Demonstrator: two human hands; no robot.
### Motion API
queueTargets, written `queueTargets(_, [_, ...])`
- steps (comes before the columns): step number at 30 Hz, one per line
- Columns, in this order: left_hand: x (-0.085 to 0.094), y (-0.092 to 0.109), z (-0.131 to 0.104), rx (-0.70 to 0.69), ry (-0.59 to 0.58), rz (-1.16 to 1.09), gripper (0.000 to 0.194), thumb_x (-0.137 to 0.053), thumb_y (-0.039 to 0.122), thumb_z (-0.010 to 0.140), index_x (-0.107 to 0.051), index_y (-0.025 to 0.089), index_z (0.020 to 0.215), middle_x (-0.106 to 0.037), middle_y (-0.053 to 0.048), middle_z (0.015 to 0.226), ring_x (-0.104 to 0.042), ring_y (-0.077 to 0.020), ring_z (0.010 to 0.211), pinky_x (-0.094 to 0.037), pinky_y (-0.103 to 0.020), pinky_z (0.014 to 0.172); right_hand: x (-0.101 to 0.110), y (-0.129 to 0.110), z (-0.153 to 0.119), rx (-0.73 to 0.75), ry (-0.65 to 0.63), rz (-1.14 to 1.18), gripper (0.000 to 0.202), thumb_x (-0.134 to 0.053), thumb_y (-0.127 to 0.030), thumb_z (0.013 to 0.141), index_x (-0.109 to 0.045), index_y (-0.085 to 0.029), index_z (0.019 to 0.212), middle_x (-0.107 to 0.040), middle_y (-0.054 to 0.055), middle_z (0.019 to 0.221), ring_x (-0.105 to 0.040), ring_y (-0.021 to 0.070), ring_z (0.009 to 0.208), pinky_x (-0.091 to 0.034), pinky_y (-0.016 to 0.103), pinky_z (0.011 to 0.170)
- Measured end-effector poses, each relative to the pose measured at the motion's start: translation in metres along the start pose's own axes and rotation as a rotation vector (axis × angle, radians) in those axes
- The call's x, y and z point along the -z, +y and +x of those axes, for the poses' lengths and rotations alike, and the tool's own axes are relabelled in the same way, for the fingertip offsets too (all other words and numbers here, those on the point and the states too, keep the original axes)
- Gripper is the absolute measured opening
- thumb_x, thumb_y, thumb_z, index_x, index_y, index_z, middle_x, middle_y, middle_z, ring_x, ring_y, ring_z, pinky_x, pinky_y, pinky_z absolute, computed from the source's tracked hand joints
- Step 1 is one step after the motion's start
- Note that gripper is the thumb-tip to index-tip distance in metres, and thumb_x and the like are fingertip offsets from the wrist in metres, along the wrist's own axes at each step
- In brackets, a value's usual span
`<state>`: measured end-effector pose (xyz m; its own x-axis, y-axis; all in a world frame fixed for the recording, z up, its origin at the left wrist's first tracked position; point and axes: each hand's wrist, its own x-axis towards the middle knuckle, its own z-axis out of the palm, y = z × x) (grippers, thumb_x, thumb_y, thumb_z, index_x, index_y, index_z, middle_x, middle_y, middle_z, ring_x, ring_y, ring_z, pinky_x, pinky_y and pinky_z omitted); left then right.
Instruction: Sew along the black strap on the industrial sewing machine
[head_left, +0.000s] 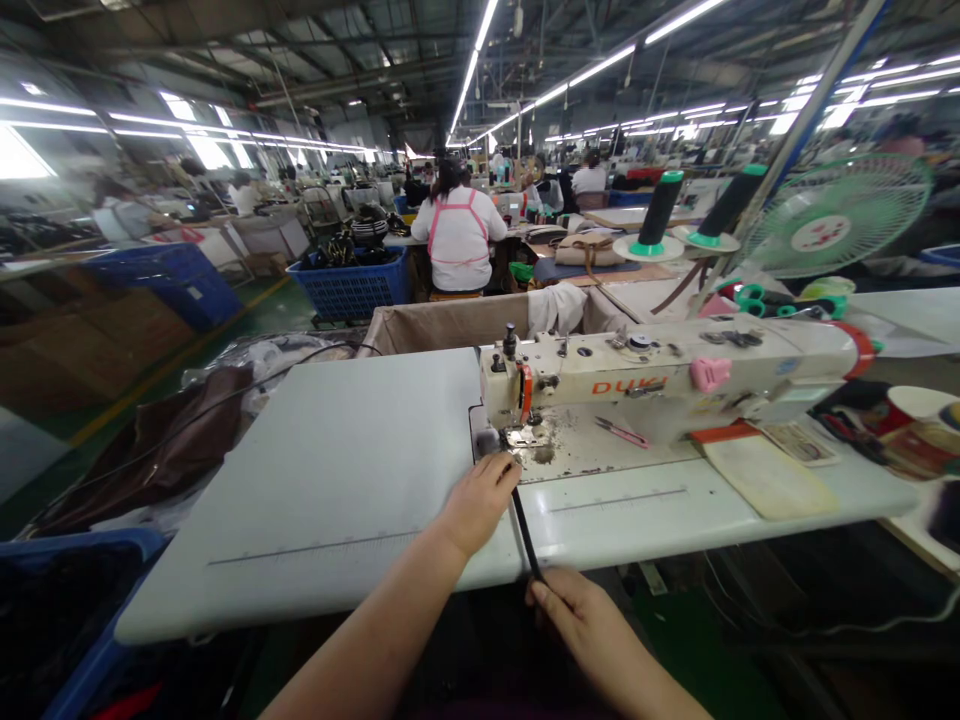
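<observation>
A narrow black strap (525, 530) runs from the needle area of a white sewing machine (615, 385) down over the table's front edge. Close in front of the presser foot (525, 437), my left hand (480, 495) is closed on the strap's upper end, fingertips pressed together. Below the table edge, my right hand (581, 610) pinches the same strap between thumb and fingers. The strap looks taut between both hands. Its far end at the needle is hidden by my left fingers.
Pink-handled thread snips (622, 432) lie on the machine bed. A yellowish cloth pad (769, 470) rests to the right. Black thread cones (660, 212) and a green fan (840, 215) stand behind. Blue bins (352, 285) and a seated person (459, 235) are farther off.
</observation>
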<state>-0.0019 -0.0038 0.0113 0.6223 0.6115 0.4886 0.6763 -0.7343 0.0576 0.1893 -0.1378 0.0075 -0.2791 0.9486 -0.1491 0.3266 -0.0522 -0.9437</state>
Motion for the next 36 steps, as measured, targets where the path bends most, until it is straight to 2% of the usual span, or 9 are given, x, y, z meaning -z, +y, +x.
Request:
queueTargets(4, [-0.010, -0.006, -0.005, 0.042, 0.019, 0.024, 0.033, -0.052, 0.013, 0.101, -0.059, 0.016, 0.133, -0.067, -0.013, 0.129, -0.066, -0.0242, 0.118, -0.056, -0.042, 0.107, -0.001, -0.003, 0.001, 0.085, -0.169, 0.121, 0.071, -0.048, -0.081, 0.092, -0.078, -0.018, 0.079, -0.063, 0.006, 0.079, -0.062, 0.0231, 0.082, -0.047, 0.035, 0.083])
queueTargets(9, [-0.018, -0.012, -0.008, -0.018, 0.029, 0.054, 0.027, -0.050, 0.018, 0.105, -0.064, 0.016, 0.128, -0.070, -0.014, 0.128, -0.069, -0.0223, 0.118, -0.058, -0.040, 0.107, 0.009, 0.000, -0.004, -0.023, -0.245, 0.291, 0.072, -0.055, -0.084, 0.087, -0.075, -0.016, 0.075, -0.059, 0.003, 0.071, -0.053, 0.0171, 0.069, -0.041, 0.032, 0.072])
queueTargets(16, [-0.014, -0.007, -0.003, -0.042, 0.040, 0.034, 0.021, -0.054, 0.016, 0.103, -0.068, 0.013, 0.119, -0.072, -0.013, 0.121, -0.068, -0.0234, 0.117, -0.053, -0.045, 0.114, 0.012, 0.008, -0.003, -0.030, -0.233, 0.263, 0.066, -0.059, -0.080, 0.086, -0.074, -0.016, 0.078, -0.062, 0.003, 0.072, -0.052, 0.0167, 0.068, -0.040, 0.031, 0.068])
queueTargets(20, [-0.009, -0.007, -0.003, -0.037, 0.042, 0.017, 0.024, -0.050, 0.015, 0.104, -0.069, 0.014, 0.120, -0.072, -0.013, 0.121, -0.067, -0.0231, 0.116, -0.053, -0.045, 0.112, 0.002, 0.009, 0.001, -0.071, -0.098, 0.317, 0.040, -0.070, -0.059, 0.084, -0.068, -0.018, 0.088, -0.065, 0.002, 0.069, -0.054, 0.0165, 0.064, -0.042, 0.029, 0.063])
queueTargets(23, [-0.003, -0.006, -0.002, -0.059, 0.010, 0.011, 0.031, -0.050, 0.013, 0.104, -0.065, 0.018, 0.131, -0.069, -0.012, 0.133, -0.064, -0.0236, 0.121, -0.052, -0.045, 0.109, -0.003, 0.009, 0.002, -0.105, -0.030, 0.299, 0.024, -0.065, -0.043, 0.083, -0.065, -0.019, 0.087, -0.058, -0.003, 0.062, -0.056, 0.0148, 0.059, -0.044, 0.027, 0.061])
queueTargets(27, [0.005, -0.003, 0.000, -0.105, -0.044, 0.021, 0.030, -0.053, 0.016, 0.104, -0.064, 0.021, 0.132, -0.069, -0.008, 0.134, -0.061, -0.0229, 0.118, -0.053, -0.040, 0.102, -0.004, 0.008, 0.002, -0.239, 0.058, 0.312, 0.026, -0.059, -0.036, 0.078, -0.061, -0.022, 0.099, -0.056, -0.005, 0.070, -0.056, 0.0117, 0.047, -0.038, 0.023, 0.045])
queueTargets(31, [0.005, -0.002, 0.000, -0.089, 0.039, 0.047, 0.017, -0.053, 0.019, 0.105, -0.070, 0.016, 0.108, -0.073, -0.009, 0.114, -0.063, -0.0217, 0.101, -0.055, -0.038, 0.093, 0.002, 0.001, 0.001, -0.197, 0.035, 0.467, 0.028, -0.065, -0.045, 0.077, -0.057, -0.021, 0.090, -0.065, 0.000, 0.082, -0.066, 0.0160, 0.066, -0.050, 0.026, 0.057])
queueTargets(34, [0.003, -0.003, -0.001, -0.073, 0.101, 0.080, 0.018, -0.052, 0.019, 0.105, -0.070, 0.017, 0.105, -0.073, -0.009, 0.108, -0.062, -0.0213, 0.095, -0.056, -0.037, 0.087, 0.007, -0.003, 0.000, -0.107, -0.017, 0.241, 0.030, -0.062, -0.048, 0.085, -0.061, -0.019, 0.077, -0.067, 0.002, 0.067, -0.062, 0.0167, 0.067, -0.047, 0.029, 0.067])
queueTargets(36, [0.003, -0.003, -0.001, -0.070, 0.110, 0.086, 0.019, -0.051, 0.018, 0.105, -0.070, 0.016, 0.109, -0.072, -0.009, 0.107, -0.063, -0.0212, 0.094, -0.057, -0.037, 0.086, 0.006, -0.003, 0.000, -0.112, -0.002, 0.100, 0.026, -0.059, -0.043, 0.086, -0.066, -0.018, 0.080, -0.065, 0.000, 0.058, -0.056, 0.0155, 0.060, -0.043, 0.030, 0.066])
